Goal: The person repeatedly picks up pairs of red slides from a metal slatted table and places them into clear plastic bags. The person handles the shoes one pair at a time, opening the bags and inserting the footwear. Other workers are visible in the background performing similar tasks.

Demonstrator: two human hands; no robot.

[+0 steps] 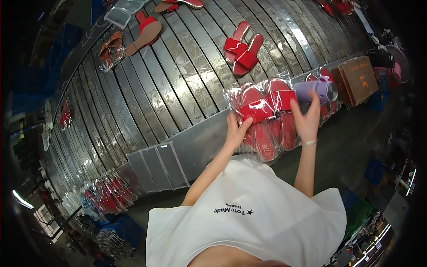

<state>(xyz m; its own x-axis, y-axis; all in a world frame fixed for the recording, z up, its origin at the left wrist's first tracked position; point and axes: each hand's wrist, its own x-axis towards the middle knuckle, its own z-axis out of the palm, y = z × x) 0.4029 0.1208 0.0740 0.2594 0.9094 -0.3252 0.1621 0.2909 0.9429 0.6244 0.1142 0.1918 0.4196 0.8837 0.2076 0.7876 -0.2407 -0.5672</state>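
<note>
A clear plastic bag holding red slide sandals lies in front of me on the near edge of the slatted metal conveyor. My left hand grips the bag's left side, its thumb over the plastic. At the bag's right side is my right hand, with thumb and fingers spread apart. Its thumb is close to the strap of the right sandal. Just behind these fingers, a purple cylindrical bottle lies on its side. More bagged red sandals sit partly hidden around the bottle.
An unwrapped pair of red slides rests on the conveyor. Farther left are a red sandal and brown sandals. Flat clear bags lie along the near ledge, beside bagged red sandals. An orange-brown box stands right.
</note>
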